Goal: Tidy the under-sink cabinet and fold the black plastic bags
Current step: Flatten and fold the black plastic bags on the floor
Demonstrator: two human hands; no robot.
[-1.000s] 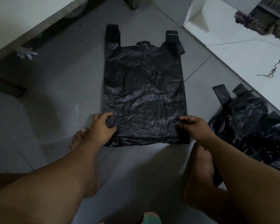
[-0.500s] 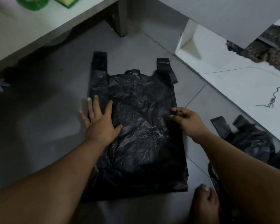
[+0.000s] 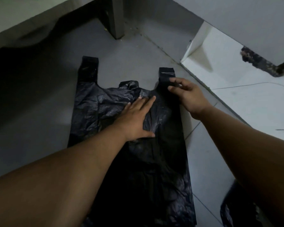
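The bag point(image 3: 134, 145) is pressed flat on the floor point(image 3: 39, 112) by the left hand point(image 3: 136, 118) — fingers straight; its right handle point(image 3: 166, 74) is pinched by the right hand point(image 3: 188, 97) — its lower half lost in shadow.

Both bare forearms reach forward and down from the lower edge of the view, the left one crossing from the lower left toward the middle, the right one coming in from the lower right. The left hand point(image 3: 136, 118) lies palm down with its fingers straight and held together, pointing up and to the right, and the thumb spread out low to the right side. The right hand point(image 3: 188, 95) is further forward, back of the hand up, wrist bent slightly, its fingers loosely curled toward the left with the fingertips point(image 3: 170, 87) near the thumb.
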